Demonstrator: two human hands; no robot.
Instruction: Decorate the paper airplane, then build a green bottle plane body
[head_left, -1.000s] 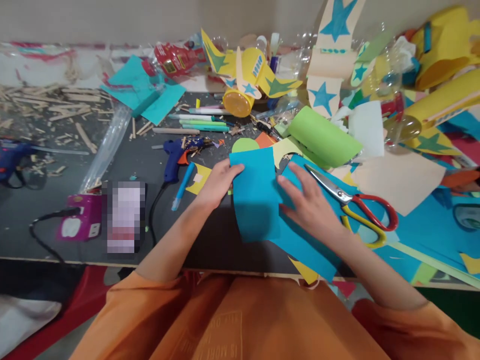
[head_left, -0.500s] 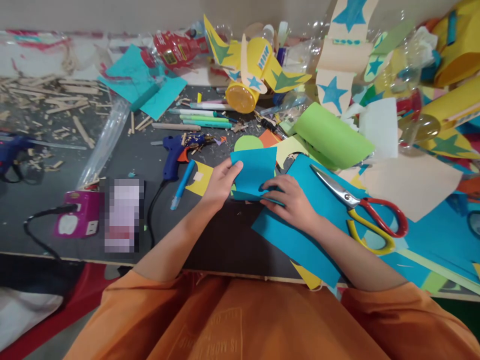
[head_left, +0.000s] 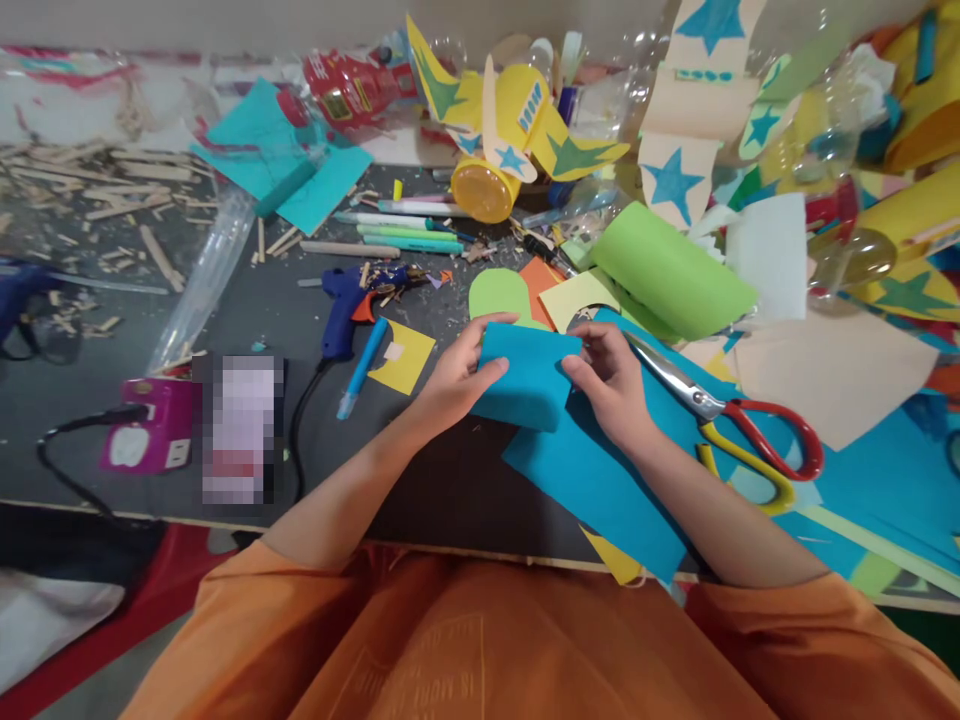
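Observation:
Between my two hands is a small blue piece of paper [head_left: 527, 385], held above the table. My left hand [head_left: 457, 375] grips its left edge, thumb on top and fingers behind. At the right edge, my right hand [head_left: 616, 385] pinches it with the thumb in front and the fingers curled behind. Under my right forearm lies a larger blue sheet [head_left: 592, 490]. Scissors [head_left: 705, 400] with one red and one yellow handle rest on it. Just beyond the held piece are a light green rounded cutout [head_left: 499, 292] and a cream paper scrap [head_left: 577, 297].
Left of my hands lie a yellow scrap [head_left: 405, 360], a blue marker [head_left: 364, 368] and a blue glue gun [head_left: 343, 305] with its cord. A purple box [head_left: 146, 425] sits farther left. Behind stand a yellow bottle rocket [head_left: 487, 190] and a green paper roll [head_left: 667, 265].
The blue piece has come nearer to me and now lies tilted flatter. My right hand has moved from its lower edge up to its right edge.

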